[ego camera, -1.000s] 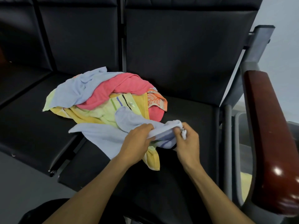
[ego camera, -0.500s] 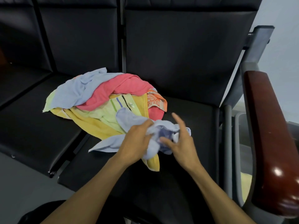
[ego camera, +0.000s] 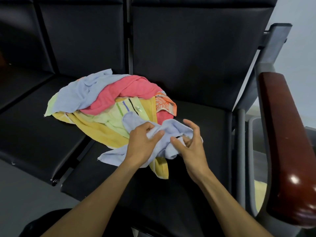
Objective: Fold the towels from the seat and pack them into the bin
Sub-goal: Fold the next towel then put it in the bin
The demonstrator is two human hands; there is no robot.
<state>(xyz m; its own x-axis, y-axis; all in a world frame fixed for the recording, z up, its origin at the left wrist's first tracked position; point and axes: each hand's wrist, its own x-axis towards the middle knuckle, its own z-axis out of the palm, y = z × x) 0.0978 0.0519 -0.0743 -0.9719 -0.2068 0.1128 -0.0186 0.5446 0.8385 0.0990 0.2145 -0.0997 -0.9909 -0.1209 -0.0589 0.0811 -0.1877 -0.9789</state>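
A heap of towels lies on the black seat (ego camera: 196,168): a light blue one (ego camera: 82,93) at the back left, a pink one (ego camera: 123,94), a yellow one (ego camera: 95,129), a pale green striped one (ego camera: 118,117) and an orange patterned one (ego camera: 163,104). In front of the heap is a bunched light blue towel (ego camera: 172,132). My left hand (ego camera: 143,144) grips its crumpled middle. My right hand (ego camera: 191,144) has its thumb and lower fingers in the towel's right part, the index finger lifted clear. The bin (ego camera: 251,161) stands to the right of the seat, mostly hidden by the armrest.
A brown wooden armrest (ego camera: 287,151) on a grey metal frame (ego camera: 239,151) runs along the right side. Another black seat (ego camera: 34,127) adjoins on the left. Something pale yellow-green (ego camera: 259,195) shows low inside the bin. Grey floor lies at lower left.
The light blue towel, stretched between both hands a second ago, has been bunched together toward the middle. Its left tail slid right across the seat. My right hand's fingers have loosened and spread.
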